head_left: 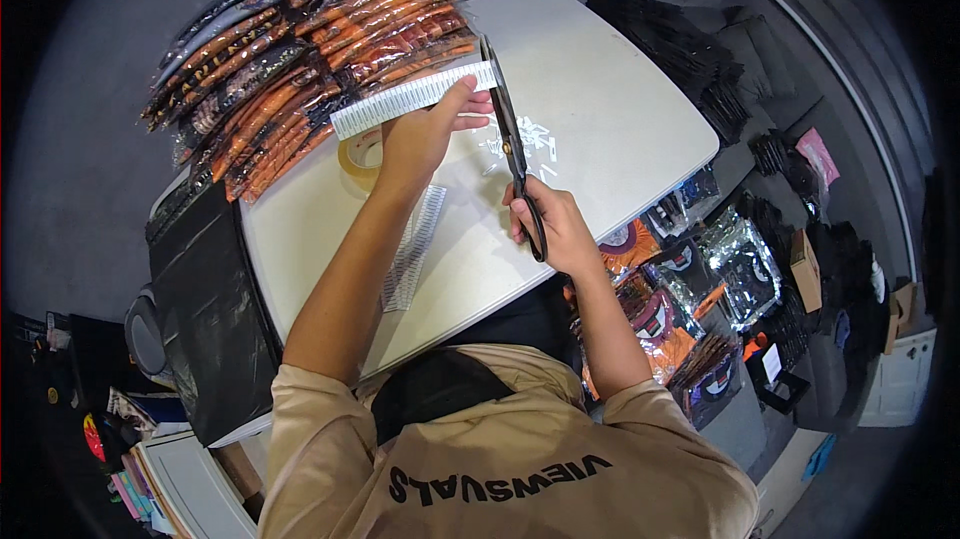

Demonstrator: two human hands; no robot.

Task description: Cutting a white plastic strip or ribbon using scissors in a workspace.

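Strip: how does it look?

Long, narrow, white, ruled with close dark marks; lies at a slant.

And the fingers?

Left fingers pinch it near its right end, most of its length running out leftward, held over the tabletop. Right fingers grip black scissors, blades at that right end; contact unclear.

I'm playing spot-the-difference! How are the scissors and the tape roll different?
The scissors are mostly black; the tape roll is yellowish. The scissors are long; the tape roll is round. The right hand holds the scissors, while the tape roll rests on the table. Both are partly hidden from view.
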